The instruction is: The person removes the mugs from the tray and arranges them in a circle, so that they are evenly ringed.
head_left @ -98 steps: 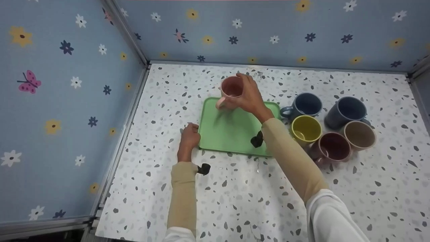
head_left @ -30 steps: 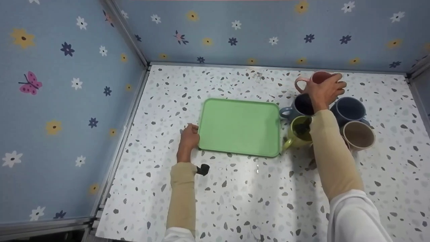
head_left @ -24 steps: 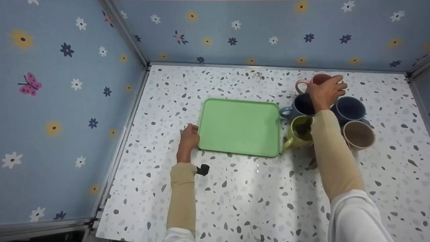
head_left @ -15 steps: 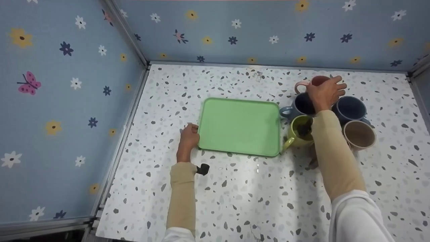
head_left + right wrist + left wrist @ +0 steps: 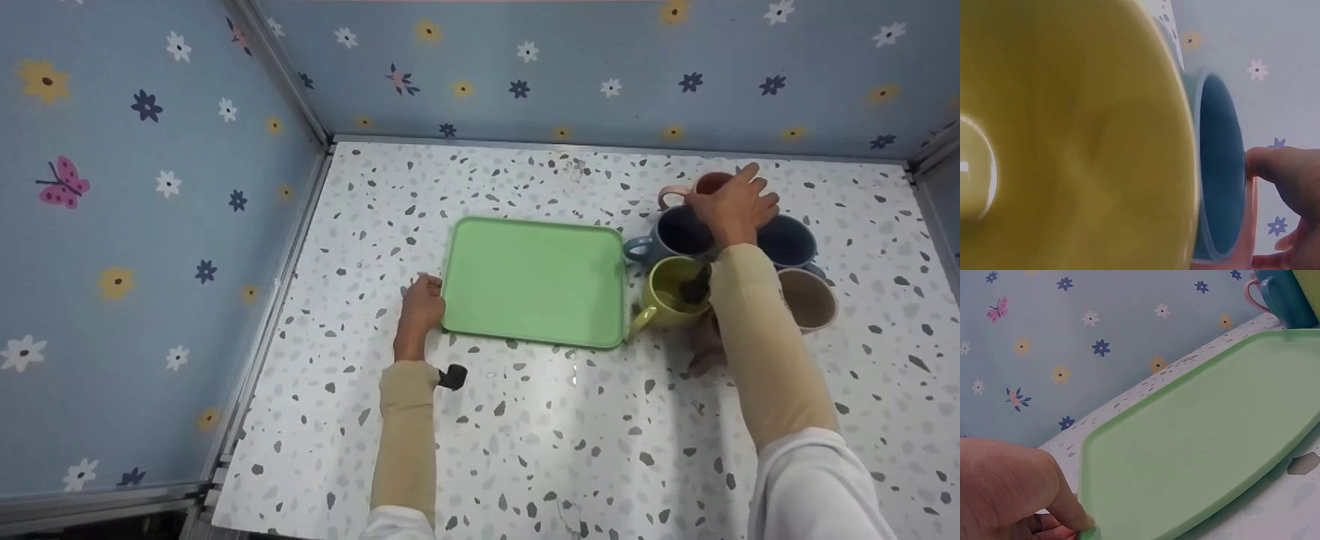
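Observation:
In the head view my left hand [image 5: 424,304] grips the left edge of a green tray [image 5: 534,283]. The left wrist view shows the thumb [image 5: 1075,512] on the tray's rim, the other fingers partly hidden below. At the back right, my right hand [image 5: 739,204] is at a pink mug [image 5: 714,180], its thumb by the near rim and fingers around the far right side. The mug stands upright behind a light blue mug [image 5: 679,232], handle to the left. My hand hides part of it. In the right wrist view the thumb [image 5: 1264,160] touches the pink rim.
A yellow mug [image 5: 671,289], a dark blue mug [image 5: 791,240], a beige mug [image 5: 810,300] and a maroon mug [image 5: 705,349], mostly hidden by my right forearm, stand close together right of the tray. Flowered walls [image 5: 570,67] bound the speckled table [image 5: 510,450].
The pink mug has gone from the tray's back edge to behind the light blue mug. In the last half second my right hand shifts slightly right and its fingers spread. My left hand stays.

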Demonstrator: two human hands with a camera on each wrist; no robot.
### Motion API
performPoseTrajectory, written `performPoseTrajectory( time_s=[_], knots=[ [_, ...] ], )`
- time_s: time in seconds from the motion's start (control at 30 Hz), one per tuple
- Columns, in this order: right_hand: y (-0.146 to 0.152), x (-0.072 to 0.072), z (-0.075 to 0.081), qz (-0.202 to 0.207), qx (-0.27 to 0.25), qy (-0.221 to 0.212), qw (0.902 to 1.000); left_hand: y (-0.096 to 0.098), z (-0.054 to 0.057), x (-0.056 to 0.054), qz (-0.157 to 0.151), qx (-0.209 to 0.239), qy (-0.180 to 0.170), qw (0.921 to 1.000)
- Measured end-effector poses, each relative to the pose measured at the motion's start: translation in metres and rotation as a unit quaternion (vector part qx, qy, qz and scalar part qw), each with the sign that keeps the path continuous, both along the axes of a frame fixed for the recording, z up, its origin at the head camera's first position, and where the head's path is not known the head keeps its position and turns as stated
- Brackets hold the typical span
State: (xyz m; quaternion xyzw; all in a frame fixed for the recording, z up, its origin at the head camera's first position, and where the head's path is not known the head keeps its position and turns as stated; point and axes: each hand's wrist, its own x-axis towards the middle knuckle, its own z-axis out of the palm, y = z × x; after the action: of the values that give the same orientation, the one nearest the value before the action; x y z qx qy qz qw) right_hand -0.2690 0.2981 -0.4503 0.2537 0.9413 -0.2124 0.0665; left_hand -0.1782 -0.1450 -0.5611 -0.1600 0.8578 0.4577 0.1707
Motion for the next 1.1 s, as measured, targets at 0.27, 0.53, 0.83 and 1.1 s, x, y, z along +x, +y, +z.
performPoseTrajectory(
  time_s=[0.27,0.53,0.83,1.1],
  knots=[
    [0.0071,0.0021,-0.0006,-0.001,0.051,-0.009,0.9987,0.0007,0.0011,0.0010,0.002,0.015,-0.006,0.9999],
    [0.0107,0.0021,0.0016,0.023,0.075,-0.043,0.9960,0.0015,0.0013,0.0001,0.000,0.009,-0.008,0.9999],
    [0.0071,0.0048,0.0041,0.022,0.060,-0.040,0.9972,0.0016,0.0022,0.0019,0.001,0.004,0.002,1.0000],
    [0.0047,0.0066,0.0059,0.027,0.056,-0.053,0.9966,0.0016,0.0024,0.0020,-0.001,0.011,0.006,0.9999]
  ],
)
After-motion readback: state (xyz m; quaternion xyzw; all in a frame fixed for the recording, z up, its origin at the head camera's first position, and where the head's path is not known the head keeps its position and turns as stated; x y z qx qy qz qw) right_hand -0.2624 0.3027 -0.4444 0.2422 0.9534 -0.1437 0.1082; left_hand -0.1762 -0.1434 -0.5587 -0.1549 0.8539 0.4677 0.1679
